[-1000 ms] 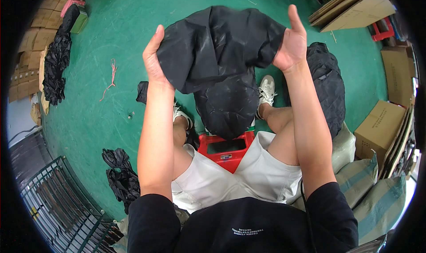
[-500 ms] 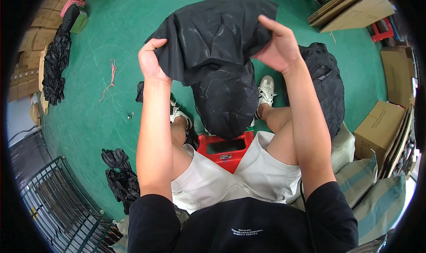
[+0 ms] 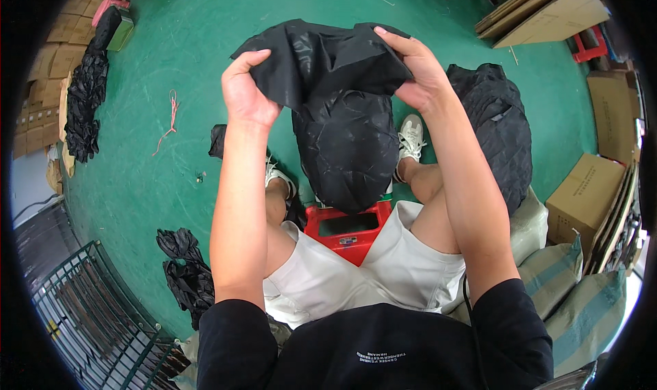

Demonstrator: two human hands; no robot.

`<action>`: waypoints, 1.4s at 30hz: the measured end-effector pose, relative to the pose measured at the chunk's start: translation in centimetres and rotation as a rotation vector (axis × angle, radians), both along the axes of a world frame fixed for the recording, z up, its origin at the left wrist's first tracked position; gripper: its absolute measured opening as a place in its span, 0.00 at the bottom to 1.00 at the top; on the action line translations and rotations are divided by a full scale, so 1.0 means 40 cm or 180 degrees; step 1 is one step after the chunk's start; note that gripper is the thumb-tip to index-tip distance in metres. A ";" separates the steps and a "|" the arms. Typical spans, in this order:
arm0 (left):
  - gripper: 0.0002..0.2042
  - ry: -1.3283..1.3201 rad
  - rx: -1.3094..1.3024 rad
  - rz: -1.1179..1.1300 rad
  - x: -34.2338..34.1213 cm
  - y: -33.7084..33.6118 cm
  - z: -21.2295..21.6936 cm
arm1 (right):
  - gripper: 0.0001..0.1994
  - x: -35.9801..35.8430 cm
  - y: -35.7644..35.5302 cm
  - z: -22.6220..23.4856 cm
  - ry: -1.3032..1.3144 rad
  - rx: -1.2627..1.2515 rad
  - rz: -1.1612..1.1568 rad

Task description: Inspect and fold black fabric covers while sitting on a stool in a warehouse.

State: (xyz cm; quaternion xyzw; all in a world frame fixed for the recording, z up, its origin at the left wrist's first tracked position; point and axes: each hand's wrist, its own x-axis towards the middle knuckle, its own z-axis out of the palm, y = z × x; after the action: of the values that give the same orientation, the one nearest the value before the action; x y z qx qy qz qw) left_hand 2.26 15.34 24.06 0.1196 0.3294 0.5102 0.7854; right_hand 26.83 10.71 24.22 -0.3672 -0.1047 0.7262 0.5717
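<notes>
Between my hands a piece of black fabric [image 3: 321, 54] is held up, its far edge sagging in folds. My left hand [image 3: 250, 92] grips its left side, thumb on top and fingers hidden behind the cloth. My right hand [image 3: 417, 75] holds the right side in the same way. Below the cloth, a stack of black fabric [image 3: 345, 150] lies draped over a red plastic stool [image 3: 342, 236] between my knees. The held piece hides the far end of that stack.
To my right lies a big heap of black fabric [image 3: 493, 123]. Smaller black fabric bunches [image 3: 185, 273] are on the green floor at left, near a pink cord [image 3: 173, 112]. Cardboard boxes [image 3: 585, 188] and woven sacks [image 3: 588, 301] stand at right, a metal rack [image 3: 96, 308] at lower left.
My hands have come closer together. The fabric's far edge has dropped nearer to me, and the cloth now hangs slacker and more folded. The stack on the stool stays in place.
</notes>
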 end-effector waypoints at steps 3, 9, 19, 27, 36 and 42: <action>0.12 0.0209 -0.0091 -0.0305 0.018 -0.001 -0.010 | 0.09 -0.006 0.005 0.005 -0.0028 -0.0051 -0.0062; 0.14 0.1036 0.0191 -0.0417 0.063 -0.019 -0.035 | 0.09 0.028 0.012 -0.041 0.0572 0.0170 -0.0279; 0.27 0.1369 0.1275 0.0021 0.083 0.018 -0.003 | 0.12 0.058 0.070 -0.012 0.0465 0.0449 -0.0830; 0.18 0.1667 0.0714 0.0234 0.045 -0.004 -0.007 | 0.12 0.003 0.055 -0.012 -0.0655 -0.0171 -0.0733; 0.16 0.4309 0.0542 -0.2137 -0.012 -0.075 -0.183 | 0.19 0.023 -0.016 -0.260 -0.4467 -0.1168 0.0968; 0.18 0.4684 0.0672 -0.3198 -0.034 -0.129 -0.200 | 0.17 0.030 -0.094 -0.224 -0.4688 -0.0541 0.2625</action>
State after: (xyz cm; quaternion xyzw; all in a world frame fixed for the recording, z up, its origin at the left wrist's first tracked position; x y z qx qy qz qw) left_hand 0.89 10.16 16.06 0.6180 0.6097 -0.0717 0.4912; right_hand 28.03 6.96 15.25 -0.7205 -0.5209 0.4574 0.0175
